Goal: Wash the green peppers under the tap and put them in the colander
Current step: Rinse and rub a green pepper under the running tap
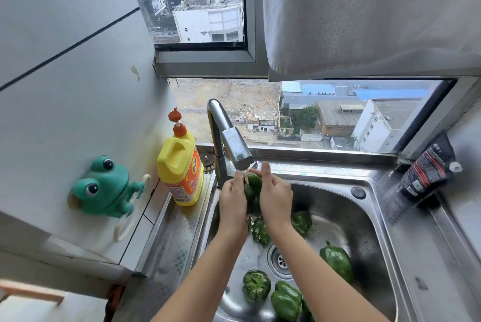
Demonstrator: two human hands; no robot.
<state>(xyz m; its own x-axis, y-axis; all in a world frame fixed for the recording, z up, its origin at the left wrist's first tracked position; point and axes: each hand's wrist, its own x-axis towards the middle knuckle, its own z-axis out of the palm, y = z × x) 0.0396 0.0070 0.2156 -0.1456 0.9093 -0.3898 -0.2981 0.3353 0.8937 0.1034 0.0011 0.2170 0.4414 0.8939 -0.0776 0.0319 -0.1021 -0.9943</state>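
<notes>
Steel sink (338, 207) below window (312, 118); near its back edge, green pepper (253, 182) between left hand (233, 198) and right hand (276, 196), each grip seemingly clasping it.

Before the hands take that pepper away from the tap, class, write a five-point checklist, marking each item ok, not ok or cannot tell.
1. Water from the tap runs onto the held pepper: ok.
2. Both the left hand and right hand grip it: ok.
3. Rinsed all round: cannot tell, the hands cover much of it.
4. A colander ready: cannot tell, none in view.
5. The drain left uncovered by the other peppers in the sink: ok.
</notes>
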